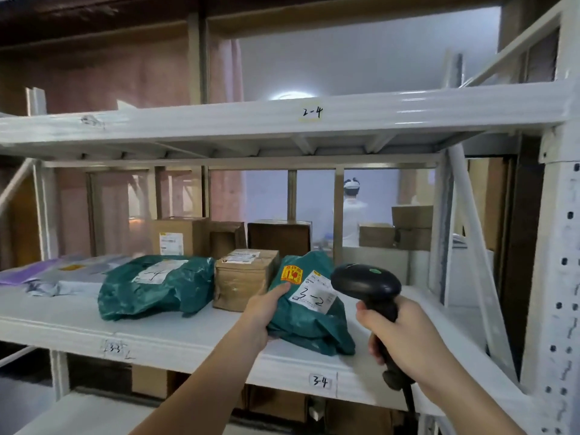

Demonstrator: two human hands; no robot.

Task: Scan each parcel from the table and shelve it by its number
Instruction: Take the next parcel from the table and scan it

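Your left hand (pixel 263 309) grips the near left edge of the green parcel (pixel 309 312), which lies on the shelf (pixel 175 337) just right of the brown box (pixel 244 277). Its long axis runs away from you. Your right hand (pixel 405 337) is wrapped round the scanner (pixel 367 284), just right of the parcel's label (pixel 315 291).

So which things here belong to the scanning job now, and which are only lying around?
In use: left hand, green parcel, right hand, scanner, shelf.
Lying about: second green parcel, taped box, grey bags, back boxes.
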